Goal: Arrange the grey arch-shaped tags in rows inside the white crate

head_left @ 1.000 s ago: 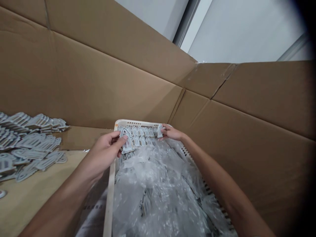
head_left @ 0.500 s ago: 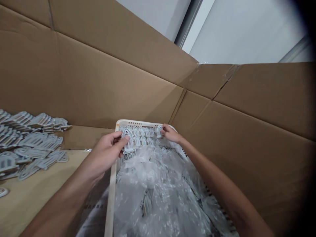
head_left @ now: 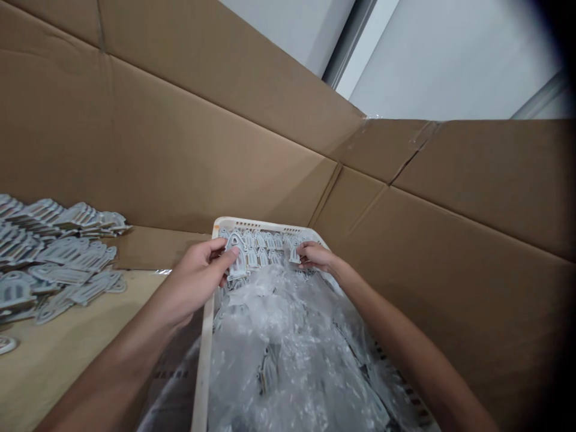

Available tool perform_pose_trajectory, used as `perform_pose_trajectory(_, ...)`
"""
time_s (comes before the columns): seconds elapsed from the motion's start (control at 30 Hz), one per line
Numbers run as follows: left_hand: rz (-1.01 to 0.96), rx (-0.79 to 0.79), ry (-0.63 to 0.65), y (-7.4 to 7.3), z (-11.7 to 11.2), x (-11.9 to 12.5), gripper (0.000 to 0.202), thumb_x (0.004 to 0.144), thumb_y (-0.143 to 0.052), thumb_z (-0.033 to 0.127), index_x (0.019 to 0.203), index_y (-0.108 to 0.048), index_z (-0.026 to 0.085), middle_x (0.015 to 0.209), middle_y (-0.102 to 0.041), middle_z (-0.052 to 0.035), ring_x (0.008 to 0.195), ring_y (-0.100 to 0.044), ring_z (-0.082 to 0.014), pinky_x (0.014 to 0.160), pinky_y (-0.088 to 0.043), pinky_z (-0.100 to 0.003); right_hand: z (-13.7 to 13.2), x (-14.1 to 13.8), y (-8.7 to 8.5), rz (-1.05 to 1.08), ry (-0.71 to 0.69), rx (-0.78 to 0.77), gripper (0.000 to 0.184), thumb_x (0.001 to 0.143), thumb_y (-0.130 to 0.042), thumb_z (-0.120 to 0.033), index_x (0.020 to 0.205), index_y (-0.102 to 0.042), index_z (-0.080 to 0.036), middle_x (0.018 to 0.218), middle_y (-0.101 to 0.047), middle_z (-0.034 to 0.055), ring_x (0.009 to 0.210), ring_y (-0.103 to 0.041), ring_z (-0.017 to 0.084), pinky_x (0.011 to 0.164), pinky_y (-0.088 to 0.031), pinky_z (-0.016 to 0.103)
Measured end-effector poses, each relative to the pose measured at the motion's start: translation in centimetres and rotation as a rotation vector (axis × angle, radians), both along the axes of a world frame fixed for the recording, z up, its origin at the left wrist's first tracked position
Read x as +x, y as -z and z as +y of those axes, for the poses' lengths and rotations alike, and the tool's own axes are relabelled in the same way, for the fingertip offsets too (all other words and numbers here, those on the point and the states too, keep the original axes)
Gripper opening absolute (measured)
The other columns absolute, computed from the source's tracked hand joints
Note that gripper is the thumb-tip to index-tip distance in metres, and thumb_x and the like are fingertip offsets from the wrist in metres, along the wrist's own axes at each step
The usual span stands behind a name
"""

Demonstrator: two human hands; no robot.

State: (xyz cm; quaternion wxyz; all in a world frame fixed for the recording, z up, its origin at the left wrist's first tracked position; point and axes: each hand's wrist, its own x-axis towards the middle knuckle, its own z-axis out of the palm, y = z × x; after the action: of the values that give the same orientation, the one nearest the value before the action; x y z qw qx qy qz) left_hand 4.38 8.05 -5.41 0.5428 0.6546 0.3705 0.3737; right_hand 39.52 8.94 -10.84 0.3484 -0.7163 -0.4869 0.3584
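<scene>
So there's this big brown cardboard wall [head_left: 202, 132] wrapping round the whole spot, folding at a corner, with a pale grey panel [head_left: 450, 54] showing above it. Down on the person's left is a yellowish tabletop [head_left: 121, 318]. Right in front sits a long white plastic basket [head_left: 204, 366], holey along its sides, and a crumpled clear plastic sheet [head_left: 288, 354] covers most of what's in it, all the near and middle part. Over on the tabletop there's a messy heap of pieces [head_left: 67, 255], grey-white and arch-shaped, leaning on each other in overlapping rows. Both bare hands are at the far end of the basket. The left hand [head_left: 198, 270] is at the far left corner, thumb and fingers pinching an arch-shaped piece [head_left: 236, 259] upright, pointy end up. The right hand [head_left: 317, 257] is near the far right corner, fingertips closed on a second piece [head_left: 294, 252], also roughly upright; can't tell from here if either is a single one or a thin stack. Between the two hands, rows of similar pieces [head_left: 260, 241] stand lined up just inside the basket's far rim
</scene>
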Motion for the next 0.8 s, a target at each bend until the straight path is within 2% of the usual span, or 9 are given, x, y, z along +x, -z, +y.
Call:
perform_pose_trajectory(0.13, -0.003, 0.004, 0.012, -0.1, 0.0, 0.0, 0.037, 0.09, -0.065, 0.055, 0.078, -0.051, 0.022, 0.079, -0.058, -0.001, 0.067, -0.047, -0.0175, 0.063, -0.035, -0.032, 0.3, -0.6, 0.7, 0.039, 0.027, -0.083, 0.029, 0.086, -0.078, -0.029, 0.075, -0.052, -0.021, 0.065, -0.056, 0.001, 0.056, -0.059, 0.014, 0.059, -0.062, 0.027)
perform_pose_trajectory(0.3, 0.012, 0.0, -0.004, -0.2, -0.2, 0.0, 0.038, 0.089, -0.065, 0.054, 0.076, -0.049, 0.022, 0.079, -0.059, -0.0014, 0.066, -0.046, -0.0171, 0.063, -0.033, -0.033, 0.5, -1.3, 0.8, 0.011, 0.024, -0.091, 0.03, 0.087, -0.079, -0.023, 0.069, -0.055, -0.019, 0.06, -0.055, -0.0009, 0.049, -0.056, 0.01, 0.053, -0.056, 0.021)
perform_pose_trajectory(0.43, 0.018, 0.001, -0.003, -0.1, -0.2, 0.0, 0.038, 0.089, -0.066, 0.054, 0.075, -0.051, 0.022, 0.08, -0.06, -0.0013, 0.064, -0.045, -0.0164, 0.063, -0.032, -0.033, 0.7, -2.0, 1.1, -0.07, 0.031, -0.079, 0.036, 0.087, -0.078, -0.019, 0.059, -0.055, -0.018, 0.054, -0.053, -0.0016, 0.046, -0.051, 0.009, 0.049, -0.049, 0.02)
perform_pose_trajectory(0.6, 0.005, 0.006, 0.046, -0.1, -0.2, 0.1, 0.035, 0.088, -0.066, 0.054, 0.081, -0.062, 0.02, 0.072, -0.058, -0.0006, 0.068, -0.051, -0.019, 0.07, -0.036, -0.035, 0.9, -2.3, 1.7, -0.23, 0.072, -0.036, 0.038, 0.084, -0.08, -0.02, 0.053, -0.057, -0.018, 0.048, -0.056, 0.0003, 0.045, -0.05, 0.012, 0.049, -0.042, 0.023)
perform_pose_trajectory(0.67, -0.001, 0.007, 0.058, -0.1, -0.2, 0.1, 0.034, 0.088, -0.066, 0.052, 0.08, -0.064, 0.02, 0.073, -0.062, -0.0025, 0.071, -0.054, -0.0203, 0.074, -0.038, -0.036, 0.9, -2.5, 1.2, -0.296, 0.094, 0.009, 0.035, 0.081, -0.082, -0.02, 0.055, -0.058, -0.018, 0.049, -0.058, 0.0005, 0.048, -0.05, 0.012, 0.05, -0.039, 0.023)
perform_pose_trajectory(0.73, -0.003, 0.014, 0.069, -0.1, -0.3, 0.1, 0.033, 0.089, -0.065, 0.05, 0.078, -0.064, 0.019, 0.076, -0.065, -0.0045, 0.074, -0.057, -0.0211, 0.075, -0.039, -0.036, 0.6, -3.3, -0.2, -0.343, 0.114, 0.086, 0.032, 0.084, -0.08, -0.024, 0.062, -0.059, -0.018, 0.057, -0.061, 0.0001, 0.054, -0.052, 0.012, 0.054, -0.039, 0.022)
perform_pose_trajectory(0.8, -0.009, 0.022, 0.072, -0.1, -0.3, 0.4, 0.031, 0.087, -0.067, 0.048, 0.077, -0.064, 0.019, 0.076, -0.067, -0.005, 0.074, -0.059, -0.0213, 0.074, -0.041, -0.036, -0.2, -5.0, -2.2, -0.3, 0.019, 0.182, 0.031, 0.093, -0.073, -0.035, 0.071, -0.061, -0.019, 0.068, -0.064, 0.0006, 0.06, -0.054, 0.012, 0.057, -0.04, 0.022)
